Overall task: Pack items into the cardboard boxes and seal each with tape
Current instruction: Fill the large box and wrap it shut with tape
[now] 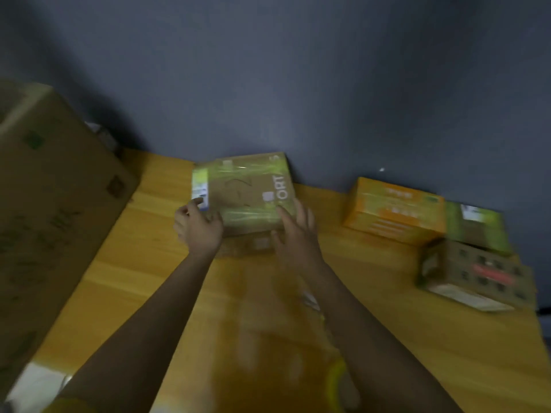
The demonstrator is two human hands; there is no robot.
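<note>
A packing station: taped cartons [423, 234] line a yellow table [149, 278] against a grey wall [328, 84].

- Taped box [249, 193]: brown cardboard, closed, lying flat at the table's far edge against the wall. Glossy yellow-green tape bands cross its top; white letters "ORT" show near the right edge, and a white-blue label sits on the left end.
- Orange box [393, 210]: closed, lying flat to the right, well apart from the taped box.
- Green box [477, 228]: just right of the orange box, touching it.
- Printed box [477, 275]: brown, red mark on top, lying in front of the green box; detail blurred.
</note>
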